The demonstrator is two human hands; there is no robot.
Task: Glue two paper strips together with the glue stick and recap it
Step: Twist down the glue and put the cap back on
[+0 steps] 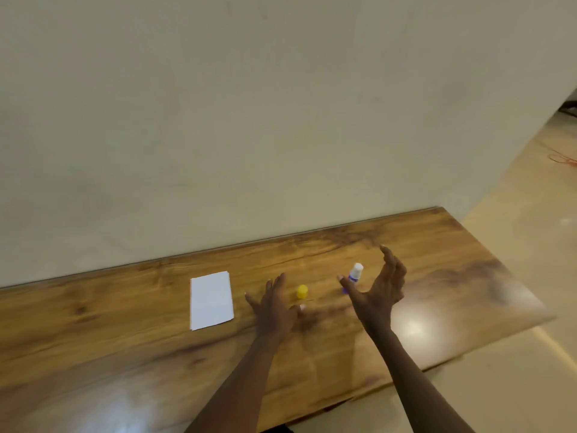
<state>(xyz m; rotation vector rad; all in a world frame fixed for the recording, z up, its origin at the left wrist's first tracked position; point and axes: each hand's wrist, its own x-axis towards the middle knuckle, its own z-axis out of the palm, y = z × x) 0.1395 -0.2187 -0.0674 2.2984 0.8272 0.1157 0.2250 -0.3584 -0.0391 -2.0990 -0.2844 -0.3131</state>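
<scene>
Both forearms reach over the table (125, 354); left hand (274, 304) and right hand (379, 292) spread, empty. Glue stick (354, 275) uncapped beside my right thumb, yellow cap (302, 291) between hands, paper (211, 300) left. Grip the barrel low, clear of the glue.

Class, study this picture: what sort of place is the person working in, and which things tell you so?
Probably a plain indoor room, perhaps a home or office: a polished wooden table against a bare beige wall, with a shiny tiled floor alongside.
</scene>
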